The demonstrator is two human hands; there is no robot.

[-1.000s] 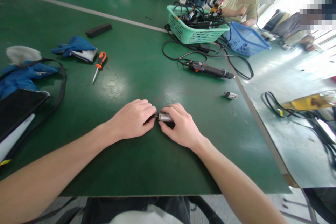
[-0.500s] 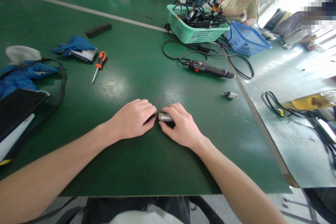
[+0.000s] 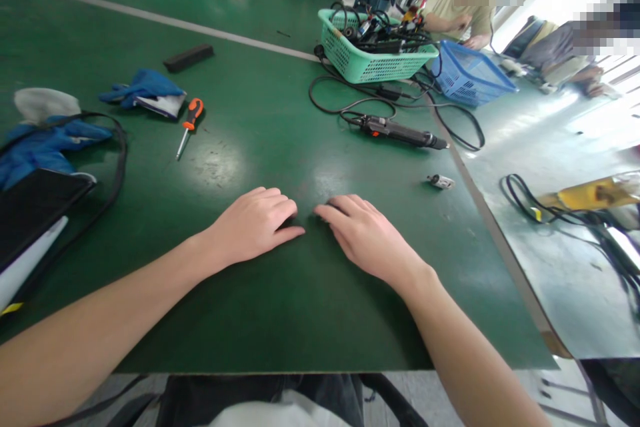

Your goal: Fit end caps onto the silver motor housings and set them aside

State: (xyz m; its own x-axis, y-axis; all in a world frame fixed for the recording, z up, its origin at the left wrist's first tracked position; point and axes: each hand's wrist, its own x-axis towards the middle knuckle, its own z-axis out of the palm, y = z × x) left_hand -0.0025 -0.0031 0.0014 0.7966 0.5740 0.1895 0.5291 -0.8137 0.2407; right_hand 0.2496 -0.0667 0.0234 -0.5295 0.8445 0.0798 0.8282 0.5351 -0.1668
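Observation:
My left hand [image 3: 255,223] rests on the green table [image 3: 280,307] with its fingers curled under and its thumb lying along the surface. Whatever those fingers hold is hidden. A finger's width to the right, my right hand [image 3: 367,237] lies palm down with the fingers stretched flat on the table. The small metal cylinder seen earlier is out of sight, covered by one of the hands. A small silver part [image 3: 441,181] lies alone to the right of my right hand.
An orange-handled screwdriver [image 3: 187,124] and blue gloves [image 3: 143,87] lie at the left. A corded electric screwdriver [image 3: 400,133], a green basket [image 3: 373,53] of cables and a blue basket [image 3: 467,77] sit beyond. A black case [image 3: 35,203] is at the far left. Two people sit at the far right.
My right hand has let go of the metal cylinder, flattened its fingers and slid slightly right. The cylinder no longer shows. My left hand has barely moved.

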